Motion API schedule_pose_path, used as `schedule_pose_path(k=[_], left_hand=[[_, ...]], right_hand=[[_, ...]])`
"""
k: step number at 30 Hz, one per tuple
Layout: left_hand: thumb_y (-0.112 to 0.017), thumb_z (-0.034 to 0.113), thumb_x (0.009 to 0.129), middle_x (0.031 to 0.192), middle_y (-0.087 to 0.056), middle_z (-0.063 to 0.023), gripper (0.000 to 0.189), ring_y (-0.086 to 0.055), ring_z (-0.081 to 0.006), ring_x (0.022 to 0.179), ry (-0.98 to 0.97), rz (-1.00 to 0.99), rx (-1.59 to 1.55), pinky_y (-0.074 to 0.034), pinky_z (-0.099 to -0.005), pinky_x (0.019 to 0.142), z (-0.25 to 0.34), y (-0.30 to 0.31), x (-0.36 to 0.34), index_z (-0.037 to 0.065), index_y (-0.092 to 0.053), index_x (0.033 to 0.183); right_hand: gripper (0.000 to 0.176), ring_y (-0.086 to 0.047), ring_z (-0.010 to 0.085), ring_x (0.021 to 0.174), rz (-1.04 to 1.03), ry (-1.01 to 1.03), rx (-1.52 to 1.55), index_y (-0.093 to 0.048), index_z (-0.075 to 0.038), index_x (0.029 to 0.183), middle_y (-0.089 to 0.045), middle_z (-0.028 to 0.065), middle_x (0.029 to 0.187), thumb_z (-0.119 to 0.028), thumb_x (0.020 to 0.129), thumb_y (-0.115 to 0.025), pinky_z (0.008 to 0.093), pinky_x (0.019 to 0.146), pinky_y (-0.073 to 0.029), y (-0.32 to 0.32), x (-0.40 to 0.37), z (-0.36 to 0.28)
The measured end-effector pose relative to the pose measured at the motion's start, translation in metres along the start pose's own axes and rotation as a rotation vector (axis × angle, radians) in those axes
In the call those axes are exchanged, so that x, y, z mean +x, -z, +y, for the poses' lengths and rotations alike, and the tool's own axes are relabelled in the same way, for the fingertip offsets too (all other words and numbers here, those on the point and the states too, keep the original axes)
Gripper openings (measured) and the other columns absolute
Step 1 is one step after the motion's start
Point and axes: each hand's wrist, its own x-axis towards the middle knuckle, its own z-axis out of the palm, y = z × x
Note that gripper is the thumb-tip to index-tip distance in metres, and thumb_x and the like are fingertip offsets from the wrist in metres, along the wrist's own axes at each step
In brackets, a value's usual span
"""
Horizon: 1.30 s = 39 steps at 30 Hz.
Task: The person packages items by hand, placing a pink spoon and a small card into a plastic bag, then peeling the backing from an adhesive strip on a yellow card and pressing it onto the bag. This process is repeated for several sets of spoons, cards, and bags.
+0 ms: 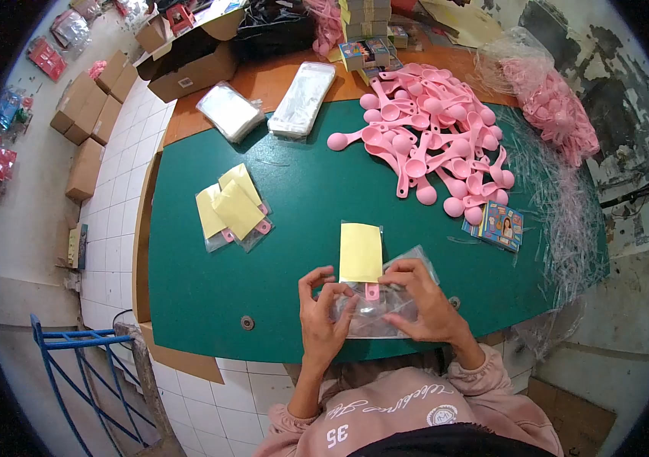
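A clear plastic bag (370, 308) lies at the table's near edge, between my two hands. Above its opening, or within its upper part, is a yellow card (361, 253), and the pink handle end (372, 291) of a spoon shows just below the card. My left hand (326, 316) grips the bag's left side with curled fingers. On the opposite side, my right hand (423, 305) pinches the plastic between thumb and fingers. More clear plastic (420, 263) sticks out behind the right hand. The spoon's bowl is hard to make out through the film.
Packed bags with yellow cards (237, 209) lie left on the green table (286, 198). A heap of pink measuring spoons (438, 126) and a stack of printed cards (501, 227) sit right. Clear bag stacks (301, 99) stand behind; plastic wrap (556, 206) covers the right edge.
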Motion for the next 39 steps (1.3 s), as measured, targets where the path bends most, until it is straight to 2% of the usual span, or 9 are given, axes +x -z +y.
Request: schedule_pose_path(k=[4,7,9,10,13,19,23,28,39], left_hand=[[-0.068,0.004,0.066,0.121,-0.045,-0.0169,0.019,-0.042,-0.0343,0.115,-0.134,0.021,0.031,-0.042,-0.0384,0.088,0.002,0.001,0.005,0.007,-0.058,0.081],[-0.068,0.005,0.066,0.131,-0.040,-0.0175,0.021,-0.031,-0.0348,0.126,-0.226,-0.058,-0.045,-0.028,-0.0459,0.100,0.001,0.000,0.010,0.008,-0.058,0.084],[-0.071,0.010,0.065,0.128,-0.047,-0.0107,0.022,-0.026,-0.0334,0.129,-0.281,-0.181,0.087,-0.020,-0.0499,0.103,0.004,0.000,0.013,0.011,-0.061,0.086],[-0.072,0.013,0.064,0.114,-0.058,-0.0035,0.023,-0.033,-0.0291,0.126,-0.317,-0.169,0.103,-0.015,-0.0531,0.103,-0.001,-0.003,0.013,0.015,-0.064,0.085],[-0.072,0.013,0.064,0.108,-0.061,0.0059,0.023,-0.043,-0.0224,0.120,-0.295,-0.203,0.117,-0.012,-0.0557,0.102,-0.005,-0.005,0.010,0.018,-0.063,0.085],[-0.071,0.017,0.065,0.103,-0.063,0.0098,0.022,-0.050,-0.0185,0.112,-0.353,-0.102,0.355,-0.011,-0.0538,0.102,0.003,-0.007,0.007,0.021,-0.064,0.085],[-0.071,0.017,0.065,0.103,-0.063,0.0084,0.022,-0.050,-0.0199,0.113,-0.336,-0.132,0.246,-0.013,-0.0542,0.102,0.001,-0.004,0.006,0.022,-0.064,0.086],[-0.072,0.015,0.065,0.106,-0.062,0.0008,0.022,-0.048,-0.0229,0.116,-0.227,-0.168,-0.044,-0.019,-0.0557,0.100,0.000,-0.006,0.005,0.015,-0.062,0.083],[-0.075,0.016,0.060,0.119,-0.053,-0.0106,0.022,-0.046,-0.0289,0.116,-0.252,-0.152,0.002,-0.029,-0.0483,0.098,-0.005,0.002,0.001,0.010,-0.059,0.073]], right_hand=[[0.025,-0.054,0.0276,0.086,0.076,0.061,-0.125,-0.058,-0.005,0.089,-0.052,0.0111,0.093,-0.003,0.067,-0.069,0.0330,0.073,-0.046,-0.007,-0.007,0.008],[0.023,-0.055,0.0268,0.083,0.059,0.083,-0.078,-0.058,-0.005,0.088,-0.053,0.0102,0.091,-0.004,0.067,-0.068,0.0318,0.069,-0.047,-0.009,-0.008,0.009],[0.023,-0.055,0.0263,0.083,0.038,0.099,-0.043,-0.059,-0.005,0.088,-0.053,0.0097,0.092,-0.004,0.067,-0.068,0.0316,0.068,-0.048,-0.010,-0.009,0.010],[0.023,-0.055,0.0254,0.082,0.055,0.128,-0.068,-0.059,-0.005,0.087,-0.054,0.0090,0.092,-0.003,0.066,-0.069,0.0323,0.067,-0.047,-0.011,-0.009,0.010],[0.023,-0.055,0.0236,0.080,0.078,0.193,-0.159,-0.061,-0.006,0.085,-0.054,0.0078,0.091,-0.003,0.064,-0.069,0.0334,0.067,-0.045,-0.006,-0.009,0.006],[0.024,-0.053,0.0224,0.077,0.076,0.254,-0.171,-0.063,-0.007,0.084,-0.055,0.0061,0.088,-0.005,0.061,-0.071,0.0336,0.069,-0.043,-0.006,-0.018,0.010],[0.027,-0.054,0.0227,0.083,0.048,0.180,-0.030,-0.062,-0.007,0.086,-0.053,0.0082,0.091,-0.006,0.061,-0.072,0.0340,0.074,-0.044,0.005,-0.017,0.009],[0.031,-0.052,0.0231,0.089,-0.011,0.103,0.010,-0.059,-0.006,0.090,-0.048,0.0105,0.099,-0.006,0.062,-0.072,0.0332,0.076,-0.045,0.008,-0.007,0.013],[0.020,-0.051,0.0239,0.089,-0.146,0.060,0.012,-0.058,-0.006,0.085,-0.043,0.0112,0.102,-0.004,0.067,-0.068,0.0327,0.079,-0.043,0.003,-0.009,0.019]])
